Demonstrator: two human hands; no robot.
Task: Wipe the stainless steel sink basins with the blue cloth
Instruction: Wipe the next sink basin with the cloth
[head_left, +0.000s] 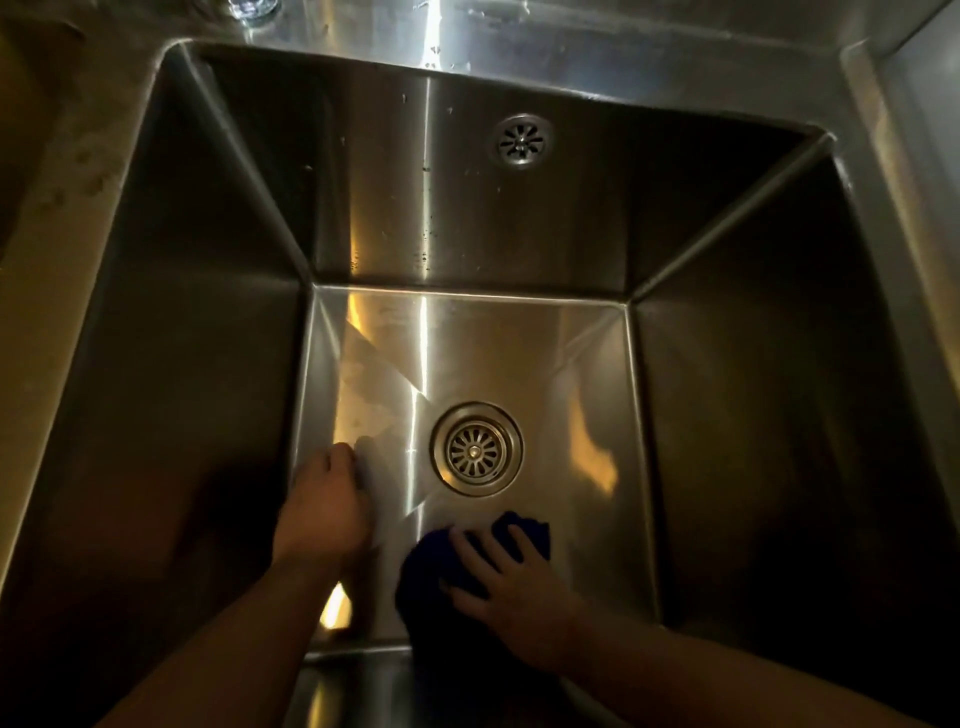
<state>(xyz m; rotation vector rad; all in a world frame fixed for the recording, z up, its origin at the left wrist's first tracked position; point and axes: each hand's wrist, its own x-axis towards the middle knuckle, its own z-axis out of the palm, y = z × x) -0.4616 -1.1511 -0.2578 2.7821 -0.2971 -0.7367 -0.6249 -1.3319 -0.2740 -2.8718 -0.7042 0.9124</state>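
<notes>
I look down into a deep stainless steel sink basin (519, 343). The dark blue cloth (431, 577) lies bunched on the basin floor, near the front edge and just below the round drain (476, 449). My right hand (511, 592) lies on top of the cloth with fingers spread, pressing it against the steel. My left hand (324, 506) rests on the basin floor at the front left, knuckles up and fingers curled under, holding nothing that I can see.
An overflow grille (521, 140) sits high on the back wall. The basin's steep walls rise on all sides. A wet steel ledge (519, 31) runs along the back, with a glass object (252, 8) at its far left.
</notes>
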